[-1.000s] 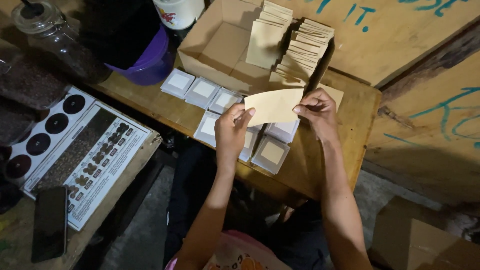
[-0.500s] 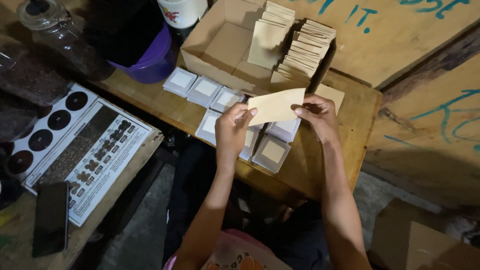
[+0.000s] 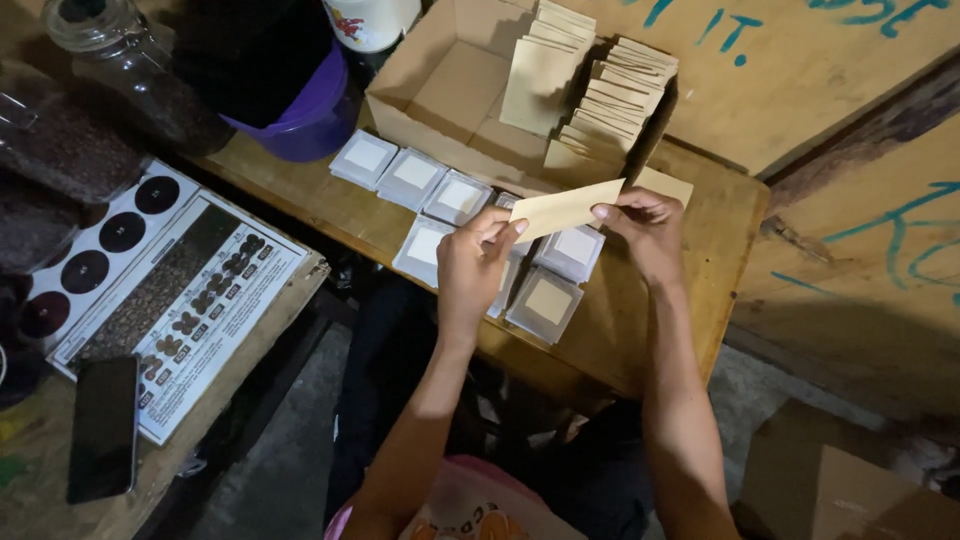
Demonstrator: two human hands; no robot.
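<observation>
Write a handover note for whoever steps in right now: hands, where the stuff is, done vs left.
Left hand: pinching the lower left end of a tan paper envelope, held above the wooden table.
Right hand: gripping the envelope's right end.
Stock: more tan envelopes stand in rows in the open cardboard box.
Clear square packets lie in rows on the table below the hands.
Done: one envelope is out of the box.
Left: the rest remain in the box; the packets lie loose.

A small tan paper envelope is held flat and level in the air, pinched at its two short ends. It is plain, oblong and slightly tilted, hovering just above the white packets spread on the desk.
</observation>
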